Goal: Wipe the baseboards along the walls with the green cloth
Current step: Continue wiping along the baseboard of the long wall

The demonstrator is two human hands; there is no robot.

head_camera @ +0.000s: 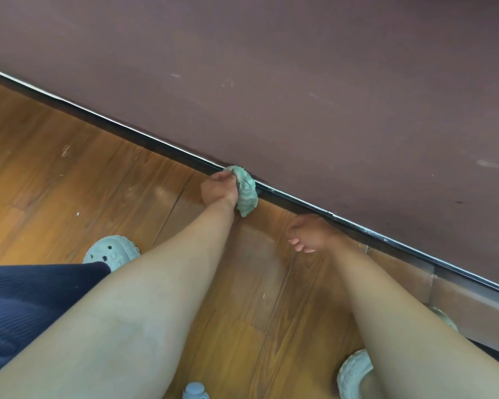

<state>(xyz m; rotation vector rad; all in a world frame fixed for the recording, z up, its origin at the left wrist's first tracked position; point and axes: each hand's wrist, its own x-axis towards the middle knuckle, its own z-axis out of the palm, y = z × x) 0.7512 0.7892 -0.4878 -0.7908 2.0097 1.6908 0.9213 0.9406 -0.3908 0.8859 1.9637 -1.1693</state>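
Green cloth (246,191), bunched in the curled fingers of the left hand (218,190), presses against the dark baseboard (144,139) above the wooden floor (69,174), while the right hand (310,234) hangs just beside the baseboard, fingers loosely curled, seemingly holding nothing.

cloth (246,191) against baseboard (288,203), right of left hand (218,190) | right hand (308,233) farther right, before baseboard

No writing, label, brand mark, number or sign can be read anywhere in view.
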